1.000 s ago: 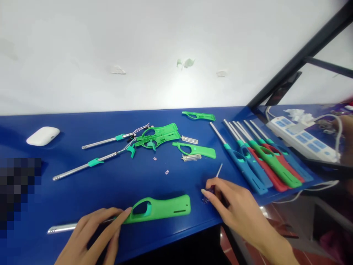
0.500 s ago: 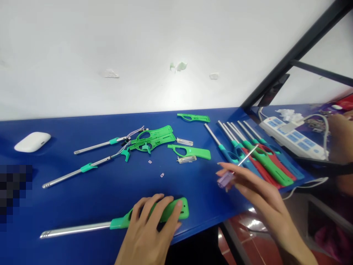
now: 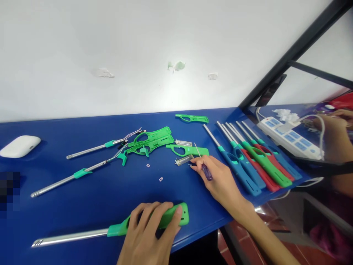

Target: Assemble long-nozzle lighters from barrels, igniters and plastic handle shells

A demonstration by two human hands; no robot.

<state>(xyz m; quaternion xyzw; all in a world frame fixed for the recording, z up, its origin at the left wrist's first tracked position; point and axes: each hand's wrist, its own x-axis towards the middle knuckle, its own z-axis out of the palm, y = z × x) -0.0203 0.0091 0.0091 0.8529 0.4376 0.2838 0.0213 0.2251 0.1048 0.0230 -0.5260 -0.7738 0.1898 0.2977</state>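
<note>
My left hand (image 3: 150, 232) is closed around the green handle of a long-nosed lighter (image 3: 115, 230), which lies at the table's front with its metal tube pointing left. My right hand (image 3: 220, 180) holds a screwdriver (image 3: 206, 172) with a purple handle. Its fingertips are beside a clear fuel tank (image 3: 184, 160); whether they touch it I cannot tell. Behind that tank lie a green handle shell (image 3: 202, 151) and another clear tank (image 3: 184, 143). Opened green shells (image 3: 164, 136) lie farther left, near two detached lighter tubes (image 3: 86, 150) with wires and a teal trigger (image 3: 122, 157).
Several assembled lighters (image 3: 242, 173) in blue, red and green lie in a row at right. Beyond them are a white power strip (image 3: 291, 136) and another person's hand (image 3: 338, 123). A white case (image 3: 20, 146) sits at far left. Small pale pieces (image 3: 161, 179) lie mid-table.
My right hand has moved left with the screwdriver, from near the row of lighters to the clear fuel tank. My left hand stays on the green lighter.
</note>
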